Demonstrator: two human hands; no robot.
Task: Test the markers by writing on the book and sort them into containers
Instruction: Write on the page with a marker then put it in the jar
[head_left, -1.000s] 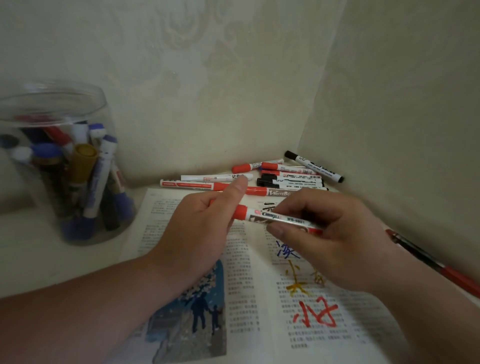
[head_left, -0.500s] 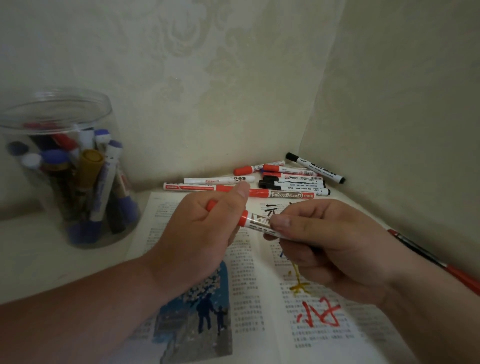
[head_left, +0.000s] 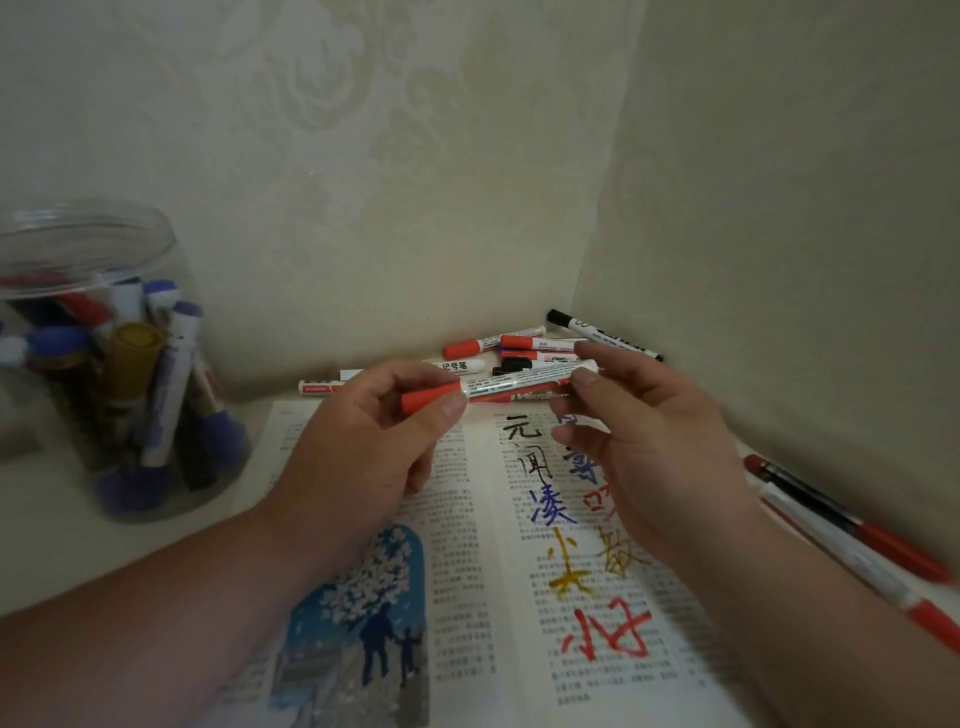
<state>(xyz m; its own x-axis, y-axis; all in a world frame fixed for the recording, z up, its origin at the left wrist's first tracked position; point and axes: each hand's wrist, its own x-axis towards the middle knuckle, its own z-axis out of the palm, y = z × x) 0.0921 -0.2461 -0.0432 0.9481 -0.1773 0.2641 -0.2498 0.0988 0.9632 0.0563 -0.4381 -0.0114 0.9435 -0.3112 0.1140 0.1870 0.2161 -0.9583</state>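
A book (head_left: 467, 597) lies open on the desk (head_left: 52, 545) nearest the person. Its left page shows a blue picture, and its right page carries handwritten characters in red, yellow, blue and black running up toward the top edge. Both forearms reach over the pages. Above the far part of the book, the left hand (head_left: 363, 452) pinches the red cap (head_left: 428, 401) of a marker (head_left: 514, 387) between thumb and curled fingers. The right hand (head_left: 654, 457) holds the other end of the barrel at its fingertips. The marker lies roughly level between the two hands, with the cap seated on the barrel. Right of the book, two pens (head_left: 852, 525) lie along the wall. To the left stands a clear jar (head_left: 88, 228) holding markers upright and tilted. Farthest back, in the corner behind the hands, a pile of markers (head_left: 519, 343) with red and black caps lies on the desk.
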